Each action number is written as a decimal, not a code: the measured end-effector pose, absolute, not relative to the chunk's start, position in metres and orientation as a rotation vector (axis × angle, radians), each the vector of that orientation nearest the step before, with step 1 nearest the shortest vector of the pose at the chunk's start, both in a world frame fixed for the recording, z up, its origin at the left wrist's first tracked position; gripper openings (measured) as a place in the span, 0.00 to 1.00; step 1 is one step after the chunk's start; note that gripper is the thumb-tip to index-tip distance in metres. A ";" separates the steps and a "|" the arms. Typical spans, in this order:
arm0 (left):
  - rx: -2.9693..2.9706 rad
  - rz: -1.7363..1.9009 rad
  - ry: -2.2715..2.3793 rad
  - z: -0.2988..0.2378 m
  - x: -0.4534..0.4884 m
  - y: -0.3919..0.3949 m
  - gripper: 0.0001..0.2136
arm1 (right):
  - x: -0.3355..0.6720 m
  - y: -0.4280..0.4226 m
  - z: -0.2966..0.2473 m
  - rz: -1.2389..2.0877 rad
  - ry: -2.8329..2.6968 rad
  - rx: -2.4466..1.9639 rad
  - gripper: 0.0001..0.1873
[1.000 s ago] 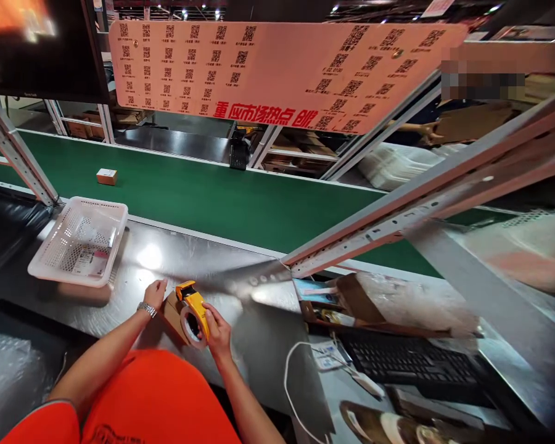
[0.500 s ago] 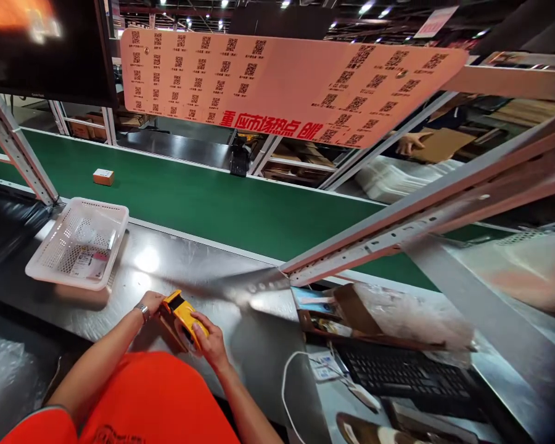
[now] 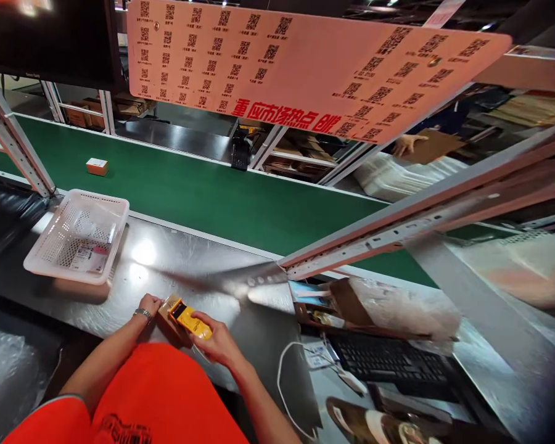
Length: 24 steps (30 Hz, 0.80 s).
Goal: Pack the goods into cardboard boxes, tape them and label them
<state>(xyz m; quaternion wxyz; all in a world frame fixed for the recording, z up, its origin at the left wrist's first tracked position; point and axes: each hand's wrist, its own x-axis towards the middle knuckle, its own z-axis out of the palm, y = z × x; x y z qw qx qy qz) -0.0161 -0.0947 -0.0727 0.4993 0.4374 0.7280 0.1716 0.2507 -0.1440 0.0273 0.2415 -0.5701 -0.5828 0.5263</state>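
My right hand [image 3: 217, 339] is wrapped round a yellow tape dispenser [image 3: 192, 320], its black front end lying over a small brown cardboard box [image 3: 166, 320]. The box rests on the metal bench close to my body, partly covered by the dispenser. At the box's far left edge is my left hand [image 3: 150, 304], fingers closed against the cardboard and a watch on the wrist. Farther left stands a white plastic basket [image 3: 37, 265] with a labelled packet [image 3: 89, 258] inside.
Beyond the metal bench [image 3: 176, 246] runs a green conveyor belt [image 3: 180, 185] carrying a small orange-brown box [image 3: 97, 166]. A slanted metal post [image 3: 351, 228] rises at right, near a keyboard [image 3: 388, 357] and white cable [image 3: 280, 376]. Another person's hand [image 3: 409, 145] shows across the belt.
The dispenser has turned flatter and come down over the box top, with my right hand moved slightly right. My left hand stays at the box edge. The camera view has shifted a little.
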 end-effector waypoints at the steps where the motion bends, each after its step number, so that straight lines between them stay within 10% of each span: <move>1: 1.091 0.398 1.774 -0.073 -0.016 -0.095 0.17 | 0.251 -0.144 0.026 1.445 -1.608 -1.571 0.28; 24: 1.535 0.128 1.661 -0.068 -0.005 -0.100 0.19 | 0.325 -0.191 0.044 1.365 -1.870 -1.875 0.24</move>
